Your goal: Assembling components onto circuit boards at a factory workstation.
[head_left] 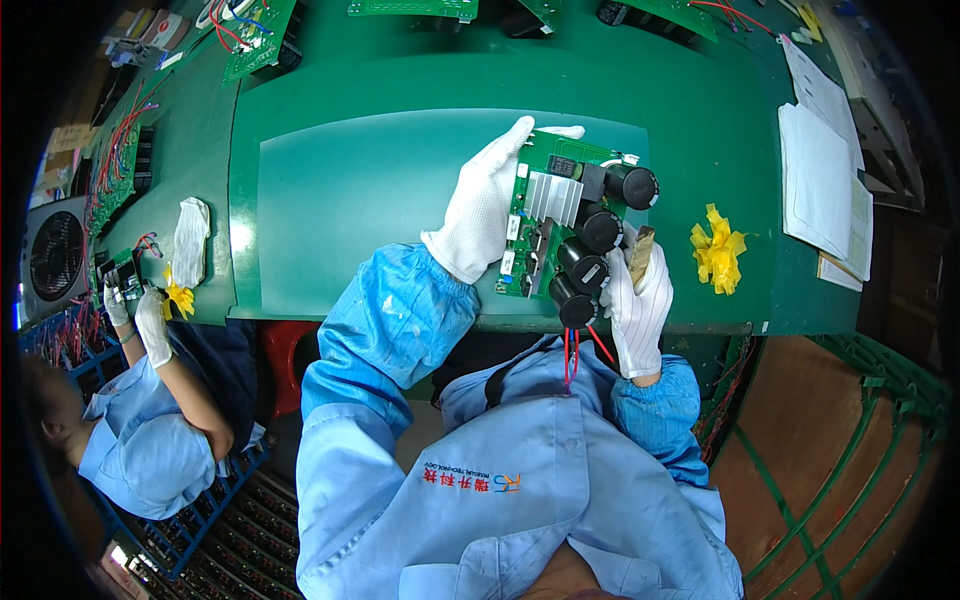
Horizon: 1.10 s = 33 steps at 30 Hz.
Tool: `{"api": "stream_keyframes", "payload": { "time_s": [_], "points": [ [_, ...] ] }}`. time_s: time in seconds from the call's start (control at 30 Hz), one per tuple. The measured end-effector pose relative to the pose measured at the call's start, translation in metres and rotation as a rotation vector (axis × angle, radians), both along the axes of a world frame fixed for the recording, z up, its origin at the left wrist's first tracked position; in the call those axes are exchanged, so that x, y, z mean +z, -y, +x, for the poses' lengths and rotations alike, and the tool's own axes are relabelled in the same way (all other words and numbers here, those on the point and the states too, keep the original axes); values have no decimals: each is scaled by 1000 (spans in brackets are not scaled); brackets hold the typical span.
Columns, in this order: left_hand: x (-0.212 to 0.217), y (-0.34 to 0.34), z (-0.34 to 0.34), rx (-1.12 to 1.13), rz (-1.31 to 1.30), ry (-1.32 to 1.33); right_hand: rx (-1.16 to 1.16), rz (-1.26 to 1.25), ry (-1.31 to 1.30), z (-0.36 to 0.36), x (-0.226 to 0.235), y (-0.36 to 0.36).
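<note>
A green circuit board is tilted up above the green table. My left hand, in a white glove, grips its left edge, with the fingers partly hidden behind the board. Several large black capacitors stand along the board's right side, beside a finned silver heat sink. Red wires hang from its lower end. My right hand, in a striped white glove, is closed on a short tan-brown stick-like piece beside the capacitors. The piece's exact kind cannot be made out.
Crumpled yellow tape or film lies right of my right hand. Paper sheets cover the table's right side. More circuit boards line the far edge. At left, a co-worker's gloved hands are near a small board, a white glove and a fan.
</note>
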<state>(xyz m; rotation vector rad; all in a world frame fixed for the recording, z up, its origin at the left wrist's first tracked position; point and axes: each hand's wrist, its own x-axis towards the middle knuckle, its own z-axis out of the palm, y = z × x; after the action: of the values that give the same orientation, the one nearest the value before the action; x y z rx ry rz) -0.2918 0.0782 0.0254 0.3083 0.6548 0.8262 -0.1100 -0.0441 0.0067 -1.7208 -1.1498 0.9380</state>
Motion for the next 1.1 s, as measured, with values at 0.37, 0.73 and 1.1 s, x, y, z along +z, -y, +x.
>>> {"api": "stream_keyframes", "payload": {
  "time_s": [0.37, 0.73, 1.1],
  "points": [
    [-14, -2, -6, -80, 55, 52, 31, 173, 88, -4, 5, -4],
    [-11, -2, -6, -62, 28, 50, 24, 133, 71, -4, 5, -4],
    [-13, -2, -6, -92, 28, 12, 66, 248, 218, -1, -1, -4]
  ]
}}
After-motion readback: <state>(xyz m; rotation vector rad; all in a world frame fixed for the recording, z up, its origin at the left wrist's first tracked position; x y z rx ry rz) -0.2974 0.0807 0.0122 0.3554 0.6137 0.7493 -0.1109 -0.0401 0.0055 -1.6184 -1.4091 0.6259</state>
